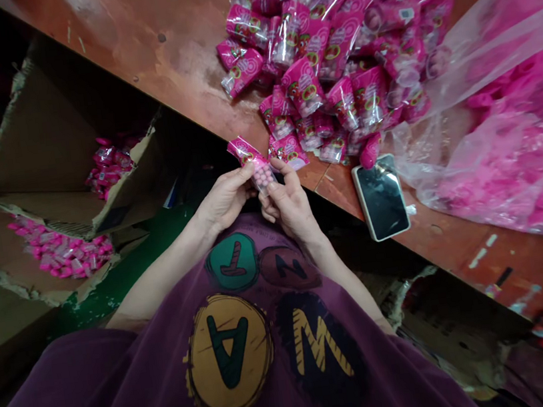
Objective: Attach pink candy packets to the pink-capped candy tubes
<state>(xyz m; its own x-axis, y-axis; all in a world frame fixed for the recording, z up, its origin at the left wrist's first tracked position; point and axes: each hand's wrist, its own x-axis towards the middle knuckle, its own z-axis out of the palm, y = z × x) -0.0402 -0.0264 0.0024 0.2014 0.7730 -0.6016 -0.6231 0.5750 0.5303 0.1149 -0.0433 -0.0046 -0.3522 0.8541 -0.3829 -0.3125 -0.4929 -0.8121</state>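
Currently holding a pink candy packet (254, 164) near the table (171, 62), pinched between fingertips of left hand (228, 199) and right hand (289, 204). Probably midway, with similar packets (302, 84) heaped there and pink packages (109, 162) in cardboard boxes (36, 145); impossible to tell finished from unfinished.

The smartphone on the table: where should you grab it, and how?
Probably the near end of the smartphone, from the near side, pinched above and below: it lies flat, and its near corner seems to jut past the edge of the table. At the far end, a pink packet crowds the grip.
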